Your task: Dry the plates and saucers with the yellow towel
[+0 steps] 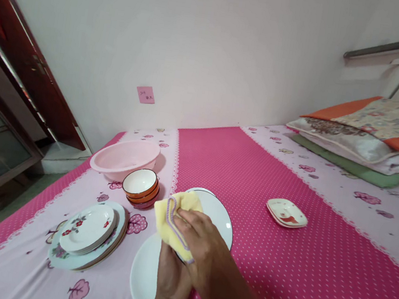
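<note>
My right hand (204,242) is closed on a folded yellow cloth (174,216) with a purple stitched edge, pressing it against the near left part of a white plate (219,217) with a thin dark rim. Below the cloth, my left hand (173,275) grips the plate's near edge; the cloth and right hand cover most of its fingers. The rim of another dish shows just behind this plate. Left of my left wrist lies a second white plate (144,273), partly hidden by that hand.
Stacked bowls (140,185) and a pink basin (125,156) stand at the back left. Flowered plates (84,232) are piled at left. Small squarish dishes (286,212) lie at right on the pink cover (217,157). Folded bedding (367,132) sits by the wall.
</note>
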A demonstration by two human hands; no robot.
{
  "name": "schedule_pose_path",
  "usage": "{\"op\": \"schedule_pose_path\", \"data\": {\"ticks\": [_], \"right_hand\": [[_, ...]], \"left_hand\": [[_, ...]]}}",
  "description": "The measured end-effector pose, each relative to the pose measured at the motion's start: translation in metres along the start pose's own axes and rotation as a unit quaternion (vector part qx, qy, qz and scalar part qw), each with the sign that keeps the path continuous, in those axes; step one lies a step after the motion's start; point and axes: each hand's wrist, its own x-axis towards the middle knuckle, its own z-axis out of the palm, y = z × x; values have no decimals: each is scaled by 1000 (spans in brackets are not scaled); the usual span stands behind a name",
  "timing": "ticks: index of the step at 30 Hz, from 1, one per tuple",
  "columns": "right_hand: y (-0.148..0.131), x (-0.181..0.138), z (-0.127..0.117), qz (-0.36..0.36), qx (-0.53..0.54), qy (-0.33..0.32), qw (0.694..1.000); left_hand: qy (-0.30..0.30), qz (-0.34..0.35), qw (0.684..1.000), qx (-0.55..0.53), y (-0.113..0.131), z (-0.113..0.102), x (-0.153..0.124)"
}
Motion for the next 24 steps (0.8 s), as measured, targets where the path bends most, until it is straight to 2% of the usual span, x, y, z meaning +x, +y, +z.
{"op": "schedule_pose_path", "data": {"ticks": [4,7,10,14,17,24], "right_hand": [[20,-2,-2,12,-48,31,998],[35,-2,-7,43,-105,9,994],[43,-1,-15,88,-144,-46,985],[36,-2,-24,130,-149,-108,974],[27,-7,-28,113,-125,-109,980],[4,-18,-28,44,-81,-94,991]], "left_hand": [[-68,-10,998,-5,-5,1,1],[-91,-28,995,8,-6,-3,2],[-68,-24,997,10,-4,-5,4],[-11,1,1000,23,1,-6,4],[14,22,999,41,4,-6,4],[8,45,999,17,10,-5,4]]}}
